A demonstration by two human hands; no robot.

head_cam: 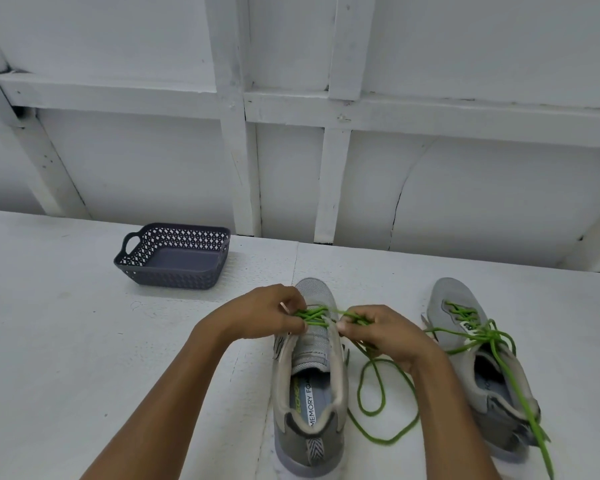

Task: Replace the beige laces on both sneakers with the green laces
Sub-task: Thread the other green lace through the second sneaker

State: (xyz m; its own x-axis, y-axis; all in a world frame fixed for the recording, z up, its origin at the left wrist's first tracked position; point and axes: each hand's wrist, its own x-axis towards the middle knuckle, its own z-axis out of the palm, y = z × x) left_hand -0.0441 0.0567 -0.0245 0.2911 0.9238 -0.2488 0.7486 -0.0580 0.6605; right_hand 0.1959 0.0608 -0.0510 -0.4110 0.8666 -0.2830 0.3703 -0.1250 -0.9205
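Presently left grip [267,315] and right grip [387,336] each pinch green lace [313,312] over sneaker [314,355]

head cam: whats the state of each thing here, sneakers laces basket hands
middle sneaker, upright, partly laced, upper eyelets unlaced
middle sneaker's lace, green, crossed at the lower eyelets, loose length looping on the table
right sneaker, upright, laced in green
right sneaker's lace, ends gathered at the top, trailing past the heel
basket, upright, apart from the sneakers
left hand, pinches the middle sneaker's lace
right hand, grips the same lace
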